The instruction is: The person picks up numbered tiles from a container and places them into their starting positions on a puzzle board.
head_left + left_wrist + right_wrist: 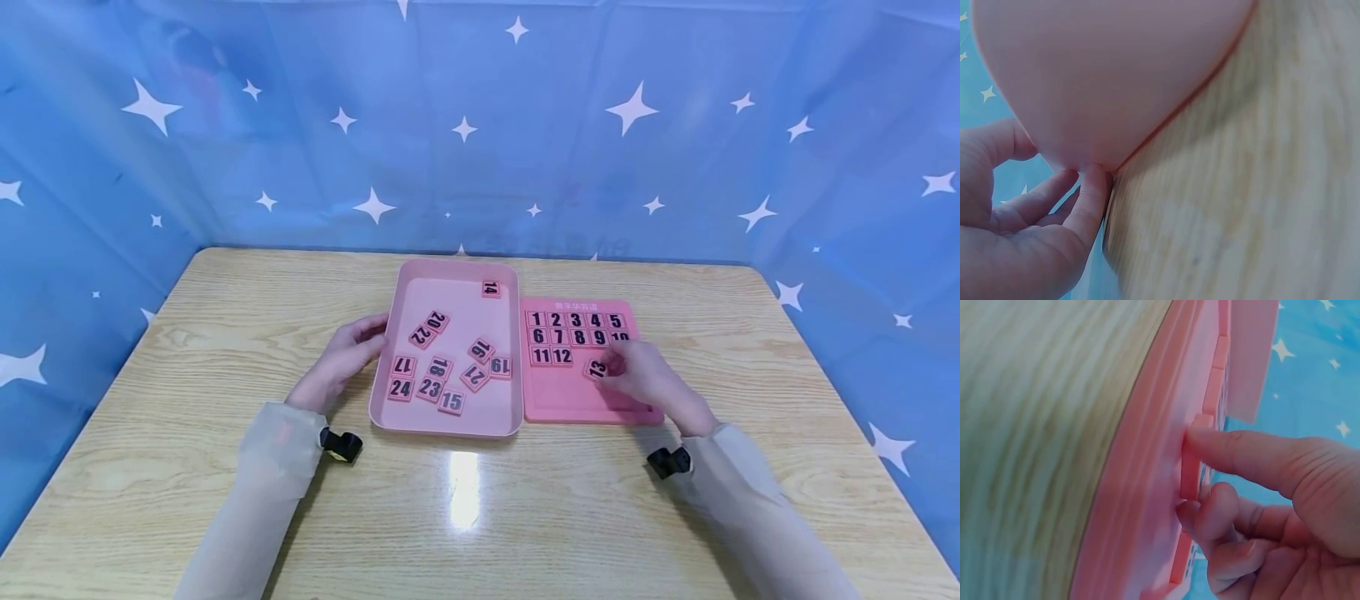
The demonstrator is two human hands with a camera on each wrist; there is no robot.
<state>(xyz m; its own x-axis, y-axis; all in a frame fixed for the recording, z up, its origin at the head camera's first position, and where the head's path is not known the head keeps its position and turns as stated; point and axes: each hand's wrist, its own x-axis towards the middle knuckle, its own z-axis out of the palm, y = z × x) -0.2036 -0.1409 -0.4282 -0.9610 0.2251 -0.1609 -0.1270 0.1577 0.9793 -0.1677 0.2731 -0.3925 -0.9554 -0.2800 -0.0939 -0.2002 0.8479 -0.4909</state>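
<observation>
My right hand [642, 375] pinches the number tile 13 [596, 369] between thumb and fingers, low over the pink puzzle board [547, 404]. The tile sits tilted, a little right of tile 12 [562, 356]. In the right wrist view the tile's edge [1190, 472] shows between thumb and fingertips. Tiles 1 to 12 stand in rows on the board, with 10 partly hidden by the hand. My left hand [341, 358] touches the left wall of the pink tray [381, 379], its fingertips against the outer side in the left wrist view.
Several loose number tiles lie in the tray at various angles, with tile 14 [491, 289] alone near its far end. The board adjoins the tray's right side. Both rest on a wooden table [262, 287], with a blue starry cloth [465, 167] behind.
</observation>
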